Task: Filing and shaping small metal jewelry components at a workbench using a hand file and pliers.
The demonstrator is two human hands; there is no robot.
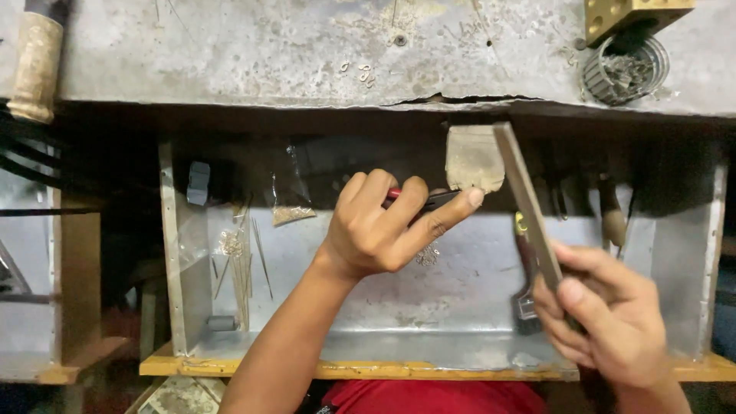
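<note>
My left hand [381, 228] grips red-handled pliers [418, 198], its index finger stretched out to touch the worn wooden bench peg [472, 159] that juts from under the bench top. What the pliers' jaws hold is hidden behind the finger. My right hand [609, 318] holds a long flat metal file [526, 201], angled up so its tip sits beside the peg's right edge. Both hands hover over the metal-lined drawer tray [429, 337] below the bench.
The scratched grey bench top [268, 54] carries small metal rings [360, 72], a coil of wire [625, 69] and a brass block [629, 14]. In the tray lie thin rods [244, 268], a small plastic bag [290, 201], a brush [526, 295] and a wooden-handled tool [612, 215].
</note>
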